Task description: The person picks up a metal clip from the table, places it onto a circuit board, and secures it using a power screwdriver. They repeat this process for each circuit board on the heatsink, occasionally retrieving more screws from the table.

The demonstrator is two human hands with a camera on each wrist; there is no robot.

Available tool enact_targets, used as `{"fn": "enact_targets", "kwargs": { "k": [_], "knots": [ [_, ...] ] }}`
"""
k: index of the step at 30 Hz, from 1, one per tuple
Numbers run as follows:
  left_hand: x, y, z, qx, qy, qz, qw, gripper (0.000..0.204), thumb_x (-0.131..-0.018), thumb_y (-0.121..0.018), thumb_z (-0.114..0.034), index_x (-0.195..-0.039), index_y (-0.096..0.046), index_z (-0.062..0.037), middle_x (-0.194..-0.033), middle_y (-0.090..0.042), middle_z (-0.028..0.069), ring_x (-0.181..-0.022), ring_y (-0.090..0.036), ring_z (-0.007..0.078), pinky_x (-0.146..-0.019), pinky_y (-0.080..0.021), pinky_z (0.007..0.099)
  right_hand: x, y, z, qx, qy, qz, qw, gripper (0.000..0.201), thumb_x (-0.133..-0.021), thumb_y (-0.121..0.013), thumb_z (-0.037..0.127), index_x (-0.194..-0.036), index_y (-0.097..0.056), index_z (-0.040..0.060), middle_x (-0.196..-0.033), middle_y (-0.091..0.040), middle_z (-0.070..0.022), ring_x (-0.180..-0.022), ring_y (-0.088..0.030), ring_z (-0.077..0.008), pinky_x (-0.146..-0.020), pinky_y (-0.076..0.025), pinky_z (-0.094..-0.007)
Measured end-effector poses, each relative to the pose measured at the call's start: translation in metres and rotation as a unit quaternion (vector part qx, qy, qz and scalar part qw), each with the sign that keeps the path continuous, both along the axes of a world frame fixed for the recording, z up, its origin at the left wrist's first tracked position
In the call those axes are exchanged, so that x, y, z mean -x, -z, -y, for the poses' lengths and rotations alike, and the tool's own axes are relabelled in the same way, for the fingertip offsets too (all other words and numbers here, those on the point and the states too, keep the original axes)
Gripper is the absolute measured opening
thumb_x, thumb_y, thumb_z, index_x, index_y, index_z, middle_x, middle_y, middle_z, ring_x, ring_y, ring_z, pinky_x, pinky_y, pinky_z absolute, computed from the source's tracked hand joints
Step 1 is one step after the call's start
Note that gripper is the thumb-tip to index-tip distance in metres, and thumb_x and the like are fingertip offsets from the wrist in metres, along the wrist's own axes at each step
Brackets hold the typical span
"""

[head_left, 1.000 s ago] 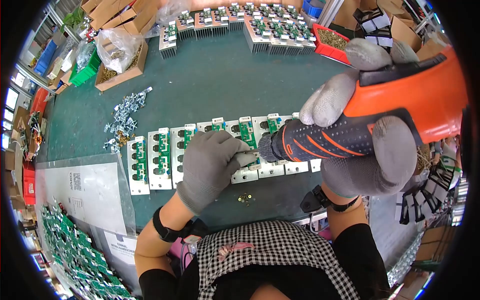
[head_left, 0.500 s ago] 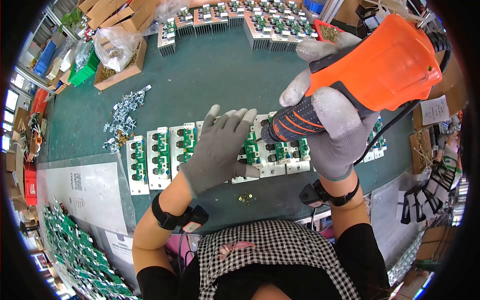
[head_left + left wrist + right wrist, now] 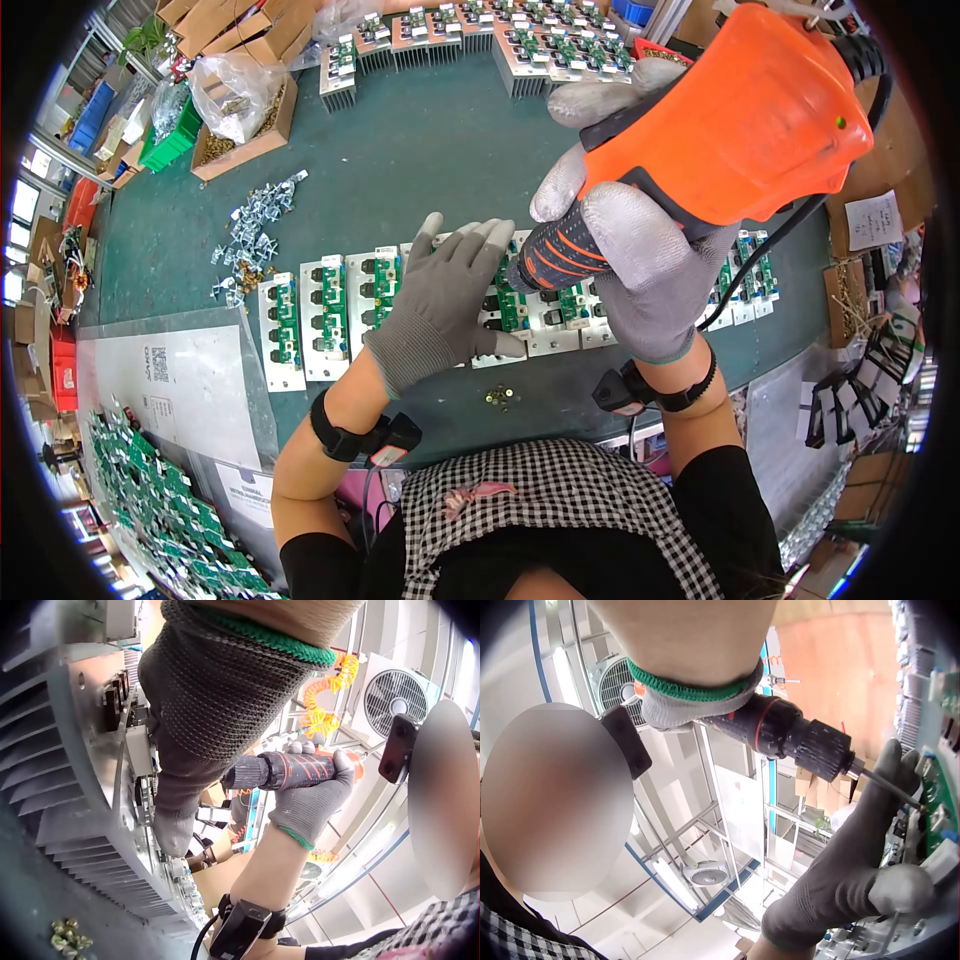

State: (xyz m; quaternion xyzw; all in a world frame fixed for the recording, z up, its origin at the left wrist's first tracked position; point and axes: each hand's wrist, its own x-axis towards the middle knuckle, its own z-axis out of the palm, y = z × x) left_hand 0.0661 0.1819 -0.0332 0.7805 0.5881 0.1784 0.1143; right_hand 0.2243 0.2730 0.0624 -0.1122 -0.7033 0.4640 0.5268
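In the head view, a row of finned metal heat sinks with green circuit boards (image 3: 515,312) crosses the green table. My gloved left hand (image 3: 432,305) lies over the middle of the row, fingers straight and thumb spread to the right. My gloved right hand (image 3: 655,275) grips an orange and black electric screwdriver (image 3: 735,125), tilted with its nose down beside the left fingertips. In the right wrist view, its long bit (image 3: 891,784) reaches a green board (image 3: 939,799), right by the left hand. Heat sink fins (image 3: 71,825) show below the left hand in the left wrist view.
Several small brass-coloured screws (image 3: 500,397) lie in front of the row. A pile of metal clips (image 3: 250,225) is at the left, with a cardboard box (image 3: 272,135) behind it. More assembled heat sinks (image 3: 520,78) stand at the back. The tool's black cable (image 3: 765,255) hangs at the right.
My left fingers have left the bit's tip and straightened over the boards. The right hand has swung the screwdriver to the left, from nearly level to a steeper tilt.
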Motion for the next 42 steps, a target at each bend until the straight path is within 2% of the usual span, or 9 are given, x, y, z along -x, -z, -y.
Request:
{"fn": "enact_targets", "kwargs": {
  "k": [3,13,18,22,25,34,38,39,42],
  "knots": [
    [-0.001,-0.007,-0.001,0.034,-0.007,-0.033,0.999,0.121,-0.054,-0.078,-0.064,-0.146,-0.029,-0.0036,-0.139,-0.047,0.0137,-0.135,-0.042,0.0279,-0.118,-0.014,0.0509,0.001,-0.004,-0.002,-0.014,0.002,0.012,1.000,0.057,-0.083,-0.059,0.000,-0.135,-0.037,-0.0019,-0.117,-0.059,-0.0254,-0.073,-0.064,-0.0237,-0.066,-0.054,-0.0348],
    [0.005,0.002,-0.002,0.115,0.018,0.083,0.990,0.119,-0.055,-0.079,-0.064,-0.145,-0.031,-0.0022,-0.136,-0.048,0.0152,-0.134,-0.042,0.0291,-0.119,-0.013,0.0500,0.025,-0.001,0.007,0.011,0.046,-0.007,0.999,0.053,-0.075,-0.056,-0.012,-0.125,-0.045,-0.0026,-0.103,-0.065,-0.0188,-0.070,-0.064,-0.0183,-0.062,-0.053,-0.0309],
    [0.002,0.000,0.000,0.047,0.004,-0.038,0.998,0.118,-0.056,-0.078,-0.065,-0.144,-0.032,-0.0010,-0.136,-0.049,0.0155,-0.133,-0.043,0.0301,-0.119,-0.012,0.0494,0.026,-0.006,0.009,0.026,0.053,0.013,0.998,0.048,-0.074,-0.057,-0.011,-0.120,-0.047,-0.0038,-0.103,-0.066,-0.0179,-0.069,-0.064,-0.0171,-0.061,-0.053,-0.0304],
    [0.006,-0.003,0.000,0.066,0.020,0.026,0.997,0.115,-0.058,-0.076,-0.066,-0.144,-0.033,-0.0013,-0.137,-0.048,0.0152,-0.133,-0.042,0.0307,-0.119,-0.013,0.0500,0.022,-0.009,0.016,-0.007,0.052,0.006,0.999,0.050,-0.075,-0.055,-0.010,-0.124,-0.045,-0.0052,-0.107,-0.065,-0.0196,-0.069,-0.063,-0.0181,-0.063,-0.053,-0.0312],
    [0.007,0.010,0.004,-0.047,0.025,0.003,0.999,0.111,-0.061,-0.073,-0.066,-0.143,-0.035,-0.0016,-0.138,-0.047,0.0151,-0.134,-0.041,0.0308,-0.118,-0.013,0.0515,-0.003,-0.011,0.025,-0.012,0.002,0.019,1.000,0.057,-0.079,-0.059,0.001,-0.132,-0.038,-0.0039,-0.114,-0.062,-0.0209,-0.072,-0.063,-0.0207,-0.066,-0.054,-0.0335],
    [-0.004,-0.008,0.027,-0.073,-0.006,-0.076,0.994,0.098,-0.069,-0.076,-0.052,-0.145,-0.035,-0.0070,-0.144,-0.043,0.0154,-0.137,-0.036,0.0336,-0.117,-0.016,0.0518,-0.047,-0.002,0.068,0.099,-0.148,-0.036,0.983,0.071,-0.082,-0.070,0.016,-0.141,-0.031,0.0049,-0.123,-0.056,-0.0207,-0.084,-0.066,-0.0252,-0.073,-0.058,-0.0374],
    [0.001,-0.035,0.042,-0.111,-0.053,0.012,0.992,0.080,-0.075,-0.076,-0.032,-0.142,-0.041,-0.0061,-0.138,-0.049,0.0163,-0.133,-0.040,0.0348,-0.115,-0.023,0.0460,-0.039,0.019,0.080,0.059,-0.115,0.003,0.992,0.062,-0.078,-0.065,0.005,-0.133,-0.036,0.0044,-0.118,-0.058,-0.0194,-0.082,-0.066,-0.0232,-0.073,-0.057,-0.0364],
    [0.001,-0.042,0.046,-0.145,-0.068,0.051,0.986,0.066,-0.078,-0.074,-0.025,-0.136,-0.048,-0.0064,-0.128,-0.055,0.0157,-0.122,-0.049,0.0351,-0.106,-0.035,0.0436,-0.036,0.024,0.082,0.054,-0.102,0.012,0.993,0.061,-0.077,-0.063,0.002,-0.132,-0.037,0.0043,-0.117,-0.059,-0.0190,-0.081,-0.066,-0.0226,-0.073,-0.057,-0.0362],
    [0.005,-0.054,0.066,-0.057,-0.154,0.140,0.977,0.057,-0.080,-0.073,-0.022,-0.131,-0.053,-0.0059,-0.120,-0.059,0.0165,-0.115,-0.055,0.0346,-0.097,-0.044,0.0402,-0.029,0.046,0.079,0.061,-0.085,0.027,0.994,0.061,-0.072,-0.055,-0.005,-0.129,-0.038,0.0044,-0.114,-0.060,-0.0177,-0.078,-0.064,-0.0212,-0.072,-0.056,-0.0360]
  ]
}}
